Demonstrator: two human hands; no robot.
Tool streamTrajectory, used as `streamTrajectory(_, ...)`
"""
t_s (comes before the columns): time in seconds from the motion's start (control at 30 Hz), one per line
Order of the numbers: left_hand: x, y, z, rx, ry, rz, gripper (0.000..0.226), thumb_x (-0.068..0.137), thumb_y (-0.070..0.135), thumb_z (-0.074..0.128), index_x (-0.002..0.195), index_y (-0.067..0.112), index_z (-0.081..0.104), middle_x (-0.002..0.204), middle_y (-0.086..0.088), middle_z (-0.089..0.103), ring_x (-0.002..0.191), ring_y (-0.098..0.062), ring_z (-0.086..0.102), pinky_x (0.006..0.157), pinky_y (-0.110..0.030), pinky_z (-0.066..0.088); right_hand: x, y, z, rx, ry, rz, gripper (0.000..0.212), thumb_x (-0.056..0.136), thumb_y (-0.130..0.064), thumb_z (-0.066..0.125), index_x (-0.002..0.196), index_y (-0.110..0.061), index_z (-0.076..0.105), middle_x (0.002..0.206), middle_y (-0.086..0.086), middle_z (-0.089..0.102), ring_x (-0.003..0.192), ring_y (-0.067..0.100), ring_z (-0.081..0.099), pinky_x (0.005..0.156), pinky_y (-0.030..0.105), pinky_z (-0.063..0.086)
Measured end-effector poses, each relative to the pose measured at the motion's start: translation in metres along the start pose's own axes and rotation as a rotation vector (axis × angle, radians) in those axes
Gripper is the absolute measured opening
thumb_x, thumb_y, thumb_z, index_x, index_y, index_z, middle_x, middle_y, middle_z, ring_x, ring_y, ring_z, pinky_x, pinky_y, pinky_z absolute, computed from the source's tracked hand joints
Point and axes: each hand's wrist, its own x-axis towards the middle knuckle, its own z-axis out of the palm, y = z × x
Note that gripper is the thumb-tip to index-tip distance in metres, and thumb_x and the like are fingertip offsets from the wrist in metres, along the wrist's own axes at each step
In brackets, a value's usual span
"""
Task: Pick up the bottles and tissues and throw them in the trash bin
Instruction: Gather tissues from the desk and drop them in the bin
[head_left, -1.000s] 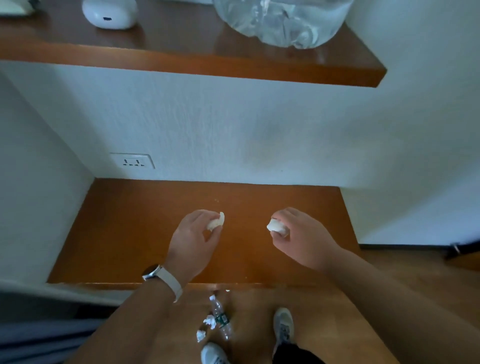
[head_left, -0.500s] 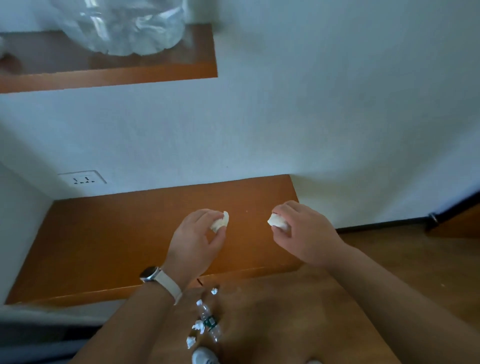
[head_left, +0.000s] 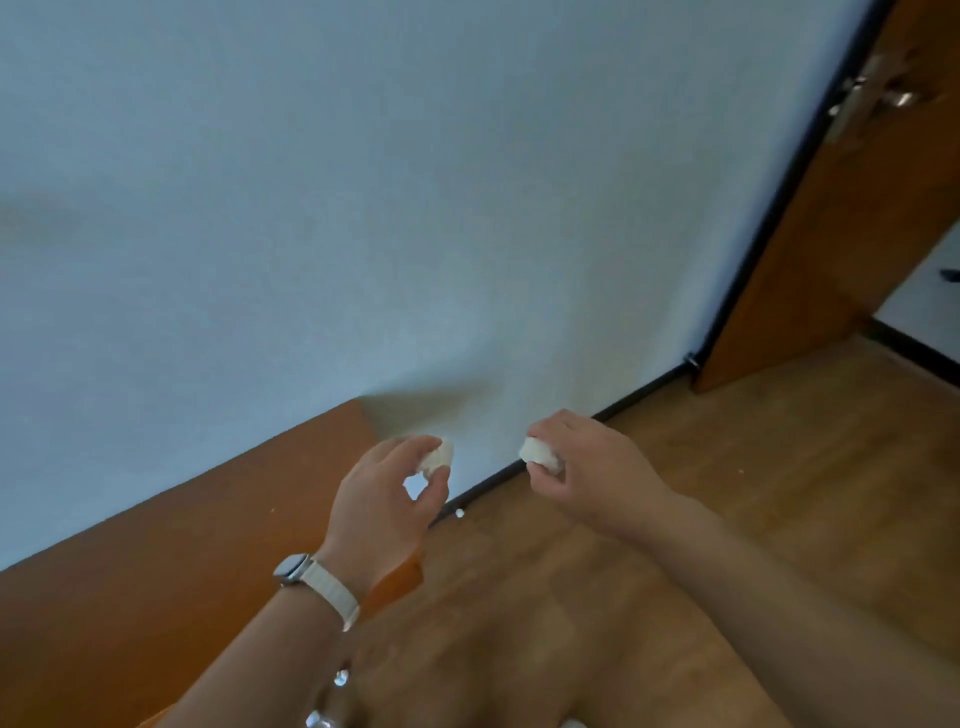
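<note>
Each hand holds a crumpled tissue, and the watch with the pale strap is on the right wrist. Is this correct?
Not quite. The head view shows the watch on the left wrist, not the right. The rest holds: the left hand pinches one crumpled tissue and the right hand grips another tissue.

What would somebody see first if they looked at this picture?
Two hands in the middle, each pinching a small white crumpled tissue: the left hand holds one tissue, the right hand another tissue. A pale watch wraps the left wrist.
</note>
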Motion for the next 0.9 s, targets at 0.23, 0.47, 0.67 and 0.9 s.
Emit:
streamTrajectory(0.23,0.057,0.080,0.054,-0.126,-0.093,0.155,0.023,0.083,0.024,0.073,0.106,0.025,0.069,0.099,0.025,0.058,0.087,0.020,0.051,0.071,0.000,0.034,-0.045,0.072,-0.065,-0.075,0.094,0.227,0.028,0.084,-0.035,0.061,0.108,-0.021,0.061,0.097,-0.004,0.060,0.081,0.015,0.057,0.066,0.031,0.050)
streamTrajectory(0.47,0.100,0.138,0.116,-0.227,-0.226,0.346,0.023,0.085,0.026,0.071,0.107,0.024,0.069,0.099,0.022,0.059,0.083,-0.002,0.057,0.077,-0.015,0.045,-0.088,0.122,-0.110,-0.171,0.129,0.489,0.028,0.087,-0.040,0.056,0.112,-0.026,0.058,0.101,-0.011,0.056,0.086,0.010,0.056,0.069,0.024,0.048)
streamTrajectory(0.67,0.155,0.178,0.164,-0.296,-0.364,0.472,0.022,0.088,0.029,0.068,0.109,0.025,0.066,0.099,0.023,0.056,0.085,0.003,0.055,0.074,-0.003,0.035,-0.091,0.166,-0.136,-0.235,0.161,0.678,0.028,0.088,-0.040,0.055,0.115,-0.029,0.056,0.101,-0.019,0.049,0.085,0.004,0.050,0.068,0.021,0.041)
streamTrajectory(0.9,0.259,0.201,0.204,-0.379,-0.438,0.568,0.022,0.088,0.025,0.066,0.111,0.023,0.066,0.101,0.017,0.061,0.089,-0.003,0.056,0.076,-0.011,0.043,-0.034,0.211,-0.153,-0.250,0.249,0.790,0.020,0.086,-0.034,0.059,0.105,-0.029,0.059,0.095,-0.014,0.055,0.083,0.009,0.053,0.070,0.029,0.048)
